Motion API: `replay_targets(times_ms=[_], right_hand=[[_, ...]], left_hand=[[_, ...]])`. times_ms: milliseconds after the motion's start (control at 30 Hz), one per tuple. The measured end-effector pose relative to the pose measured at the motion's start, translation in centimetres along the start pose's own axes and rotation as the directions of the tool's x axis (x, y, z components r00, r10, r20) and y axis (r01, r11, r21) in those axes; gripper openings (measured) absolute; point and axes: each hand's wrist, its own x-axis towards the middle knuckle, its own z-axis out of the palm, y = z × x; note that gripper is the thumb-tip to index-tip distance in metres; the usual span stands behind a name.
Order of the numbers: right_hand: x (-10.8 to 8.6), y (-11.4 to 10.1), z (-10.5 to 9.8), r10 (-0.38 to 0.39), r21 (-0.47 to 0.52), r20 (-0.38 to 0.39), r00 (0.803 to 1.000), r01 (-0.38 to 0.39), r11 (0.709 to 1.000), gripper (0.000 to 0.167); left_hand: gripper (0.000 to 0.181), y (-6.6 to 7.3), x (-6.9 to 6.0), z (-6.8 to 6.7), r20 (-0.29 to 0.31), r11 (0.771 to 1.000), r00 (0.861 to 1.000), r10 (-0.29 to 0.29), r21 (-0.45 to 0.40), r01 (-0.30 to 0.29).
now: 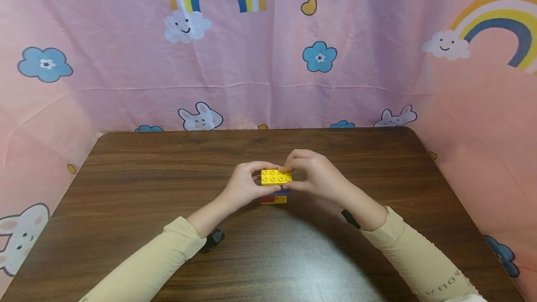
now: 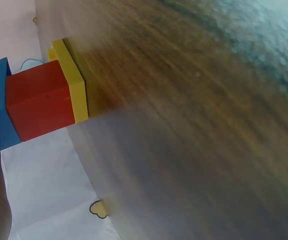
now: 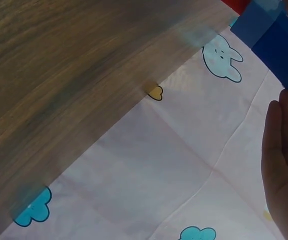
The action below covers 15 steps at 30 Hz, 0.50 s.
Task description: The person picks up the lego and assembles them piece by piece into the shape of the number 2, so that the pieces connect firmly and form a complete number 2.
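A stack of toy building bricks stands upright on the table. At its top is a yellow brick (image 1: 270, 177) with studs facing up. My left hand (image 1: 246, 185) grips this brick from the left, thumb on the near side and fingers on the far side. From the right, my right hand (image 1: 317, 174) pinches its right end between thumb and fingers. Lower down are blue bricks (image 3: 279, 45), then a red brick (image 2: 39, 101), and a thin yellow brick (image 2: 72, 82) at the bottom. In the left wrist view only part of the left hand shows.
The brown wooden table (image 1: 138, 176) extends around the stack. A pink cloth (image 1: 251, 69) with rainbows, bunnies and flowers hangs behind and at the sides. One dark object (image 1: 214, 238) shows at the left wrist, another dark piece (image 1: 350, 218) near the right wrist.
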Motion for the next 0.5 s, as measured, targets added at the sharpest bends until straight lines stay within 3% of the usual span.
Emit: replay_targets(times_ms=[333, 500], right_hand=[[-0.54, 0.07, 0.62, 0.022, 0.039, -0.061, 0.998, -0.02, 0.999, 0.037], [-0.62, 0.31, 0.8, 0.006, 0.074, -0.089, 0.996, 0.001, 0.997, 0.034]], left_hand=[[0.044, -0.04, -0.26, -0.06, -0.005, 1.0, 1.0, -0.02, -0.015, 0.02], [0.043, -0.04, -0.25, -0.01, -0.008, 1.0, 1.0, -0.016, -0.021, 0.016]])
